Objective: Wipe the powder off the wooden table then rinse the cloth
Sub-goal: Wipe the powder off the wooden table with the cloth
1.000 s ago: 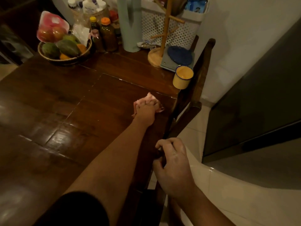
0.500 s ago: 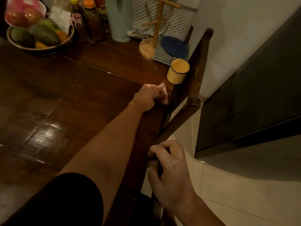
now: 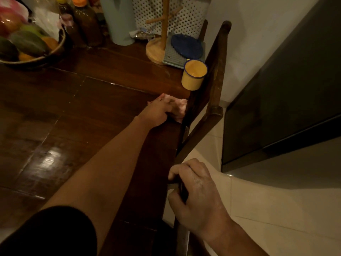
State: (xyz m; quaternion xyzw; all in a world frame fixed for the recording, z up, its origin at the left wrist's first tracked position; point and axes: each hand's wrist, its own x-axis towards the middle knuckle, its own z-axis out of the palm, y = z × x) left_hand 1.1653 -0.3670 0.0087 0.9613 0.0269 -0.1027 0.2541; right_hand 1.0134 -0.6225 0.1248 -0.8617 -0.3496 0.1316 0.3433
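My left hand [image 3: 158, 112] presses a crumpled pink cloth [image 3: 180, 106] onto the dark wooden table [image 3: 73, 111] right at its right edge, just below a yellow enamel mug [image 3: 193, 74]. Most of the cloth is hidden under the fingers. My right hand [image 3: 195, 196], dusted with white powder, is closed on the top rail of a dark wooden chair [image 3: 214, 89] that stands against the table's right side. I cannot make out powder on the tabletop in this dim light.
At the table's back stand a fruit bowl [image 3: 33, 58], sauce bottles [image 3: 86, 24], a pale cylinder [image 3: 118, 21], a wooden mug tree [image 3: 160, 47], a blue pad on a trivet [image 3: 186, 47] and a white perforated basket [image 3: 166, 12]. A dark cabinet [image 3: 286, 98] and tiled floor [image 3: 267, 209] lie to the right.
My left hand has slid the cloth rightward to the table's edge. The camera has moved closer and to the right. My right hand has stayed on the chair rail.
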